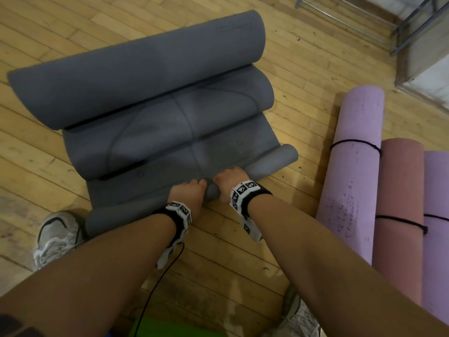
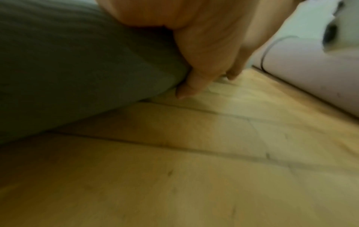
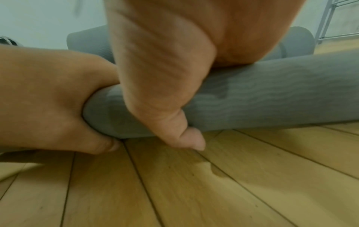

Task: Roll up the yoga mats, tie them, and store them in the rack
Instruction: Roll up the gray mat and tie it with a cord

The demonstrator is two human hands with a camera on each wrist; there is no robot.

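Both forearms reach down; the left hand [image 1: 188,194] and right hand [image 1: 230,182] each curl their grip round the started roll of the grey mat [image 1: 155,132] on the floor [image 1: 243,251]. Three tied mats [image 1: 352,166] lie right; rack storage remains.

A wooden plank floor [image 1: 243,259] carries everything. A grey mat [image 1: 155,98] lies across its middle in loose waves, the near edge rolled into a thin tube. To the right, three rolled mats lie side by side, touching: a lilac mat [image 1: 352,166], a pink mat [image 1: 398,215] and a purple mat [image 1: 437,227], all tied with black cord. A green mat [image 1: 175,328] lies at the near edge.
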